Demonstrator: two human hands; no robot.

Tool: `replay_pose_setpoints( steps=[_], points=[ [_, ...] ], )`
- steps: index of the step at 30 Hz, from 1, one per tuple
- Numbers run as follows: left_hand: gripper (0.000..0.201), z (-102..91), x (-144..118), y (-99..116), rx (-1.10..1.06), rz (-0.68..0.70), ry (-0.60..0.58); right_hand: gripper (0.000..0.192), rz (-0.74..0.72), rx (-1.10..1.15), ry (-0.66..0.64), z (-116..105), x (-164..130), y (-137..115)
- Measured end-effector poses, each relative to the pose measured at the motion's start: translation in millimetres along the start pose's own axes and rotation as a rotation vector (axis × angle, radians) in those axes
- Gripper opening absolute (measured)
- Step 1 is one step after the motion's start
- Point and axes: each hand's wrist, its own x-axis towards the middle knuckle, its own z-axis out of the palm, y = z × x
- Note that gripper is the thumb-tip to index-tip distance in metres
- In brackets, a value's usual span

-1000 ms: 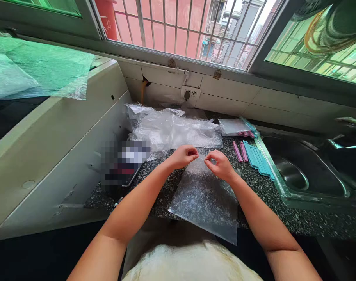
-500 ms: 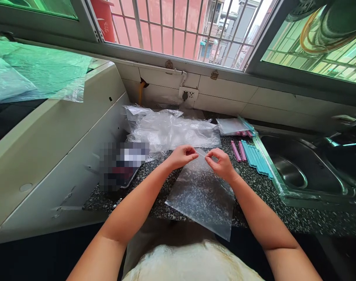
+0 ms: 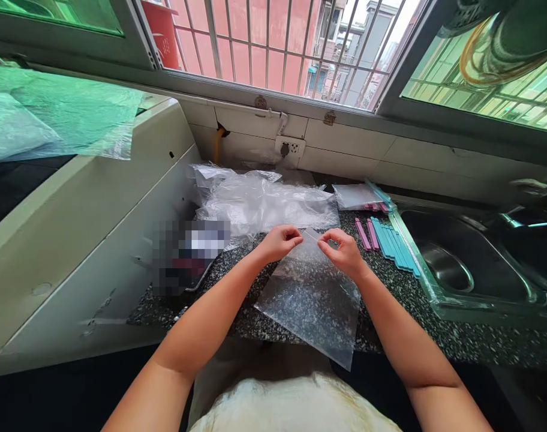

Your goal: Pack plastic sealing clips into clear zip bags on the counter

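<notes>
Clearly the clear, flat plastic bag point(image 3: 310, 294) is a light, limp thing: it lies on the dark speckled stone counter point(image 3: 403, 294) with its near corner hanging over the front edge, and it would likely slide or crumple at a touch. Its film looks slick and thin, so the sensible hold is where the hands already have it, at the far top edge. The left hand point(image 3: 280, 241) pinches that edge between thumb and fingers; the right hand point(image 3: 344, 251) pinches it just beside, the two hands near each other but apart.

Behind them sits a heap of crumpled clear plastic bags point(image 3: 264, 201), and to the right a row of teal and pink plastic strips point(image 3: 388, 240) lies beside the steel sink point(image 3: 462, 270).

Whether the bag's mouth is open or sealed cannot be told; the film is too transparent. A blurred-out patch point(image 3: 190, 252) hides whatever lies at the left.
</notes>
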Motion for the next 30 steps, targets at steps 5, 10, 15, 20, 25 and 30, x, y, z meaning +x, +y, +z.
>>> replay_pose_setpoints(
  steps=[5,10,15,20,25,30],
  points=[
    [0.011,3.2,-2,1,0.027,0.002,-0.023,0.008,0.040,0.055,0.016,-1,-1,-2],
    [0.012,9.5,-5,4,0.012,0.023,-0.058,0.010,0.036,0.058,0.017,2,-2,-4],
    [0.019,11.5,-6,5,-0.026,0.026,-0.088,0.011,0.032,0.069,0.057,0,-1,-4],
    [0.023,11.7,-4,0,0.010,0.000,-0.089,0.011,0.092,0.080,0.102,-8,0,-2],
    [0.017,12.0,-4,0,0.018,-0.033,-0.045,0.013,0.135,0.068,0.150,-12,1,1],
    [0.017,13.1,-5,1,0.008,-0.045,-0.055,0.013,0.133,0.030,0.162,-12,1,2]
  ],
)
